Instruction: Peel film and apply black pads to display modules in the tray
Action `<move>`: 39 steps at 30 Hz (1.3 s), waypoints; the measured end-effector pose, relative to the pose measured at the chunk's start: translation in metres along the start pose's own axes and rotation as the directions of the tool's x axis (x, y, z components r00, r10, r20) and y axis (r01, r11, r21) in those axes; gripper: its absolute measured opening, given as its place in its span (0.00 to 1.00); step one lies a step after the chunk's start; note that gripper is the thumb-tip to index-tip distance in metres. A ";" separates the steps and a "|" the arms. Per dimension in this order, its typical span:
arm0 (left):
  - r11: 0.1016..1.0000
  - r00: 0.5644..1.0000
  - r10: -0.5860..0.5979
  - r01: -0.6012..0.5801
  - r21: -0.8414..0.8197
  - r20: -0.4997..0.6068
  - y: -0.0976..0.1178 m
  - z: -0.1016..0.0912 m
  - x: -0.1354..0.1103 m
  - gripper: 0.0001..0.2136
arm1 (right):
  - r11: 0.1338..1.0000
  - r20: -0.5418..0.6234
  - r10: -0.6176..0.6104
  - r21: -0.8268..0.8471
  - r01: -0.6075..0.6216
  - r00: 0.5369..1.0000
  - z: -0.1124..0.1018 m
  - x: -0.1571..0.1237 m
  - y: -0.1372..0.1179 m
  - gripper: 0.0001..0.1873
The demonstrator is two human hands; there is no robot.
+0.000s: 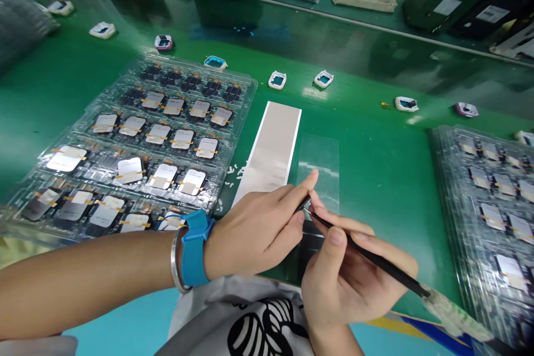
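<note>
My left hand [262, 228], with a blue strap and a metal bangle at its wrist, pinches a small dark part [303, 204] between thumb and fingers. Most of that part is hidden, so its kind cannot be told. In my right hand [354, 272] are slim black tweezers [386, 267], wrapped in pale tape near the rear end. Their tip meets the dark part at my left fingertips. Beneath both hands lies a clear plastic sheet [319, 156]. A long strip with white edges [273, 144] runs beside it, partly covered by my left hand.
A clear tray [246, 117] at left holds several small screen modules. More stacked trays [444, 178] stand at right. Several watch-like casings, including a white casing [277, 80], line the back of the green bench [375, 178]. White scraps [229, 183] lie beside the strip.
</note>
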State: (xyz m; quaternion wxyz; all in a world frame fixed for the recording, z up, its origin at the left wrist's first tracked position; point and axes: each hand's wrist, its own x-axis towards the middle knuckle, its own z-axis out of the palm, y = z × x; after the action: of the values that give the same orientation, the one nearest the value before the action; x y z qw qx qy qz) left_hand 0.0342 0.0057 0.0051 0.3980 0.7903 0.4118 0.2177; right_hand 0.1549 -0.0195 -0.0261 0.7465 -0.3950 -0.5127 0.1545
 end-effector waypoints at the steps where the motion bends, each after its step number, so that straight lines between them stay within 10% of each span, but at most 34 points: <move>1: 1.000 1.000 -0.003 0.003 0.001 -0.001 0.000 0.000 0.000 0.27 | 1.000 0.002 -0.001 -0.002 0.001 1.000 0.000 0.000 0.000 0.16; 28: 0.996 1.000 0.023 -0.022 0.087 -0.011 0.000 -0.002 -0.001 0.26 | 1.000 0.055 0.001 -0.015 0.000 0.998 -0.003 0.000 -0.002 0.15; 39: 0.929 0.994 0.089 -0.060 0.365 -0.063 -0.007 0.001 0.004 0.24 | 0.999 0.039 0.030 -0.039 -0.029 0.999 -0.006 -0.001 -0.004 0.14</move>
State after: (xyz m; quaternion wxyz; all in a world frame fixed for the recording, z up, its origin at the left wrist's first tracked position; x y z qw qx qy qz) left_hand 0.0338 0.0112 -0.0006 0.2204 0.8561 0.4300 0.1835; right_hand 0.1593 -0.0251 -0.0245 0.7262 -0.4137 -0.5242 0.1634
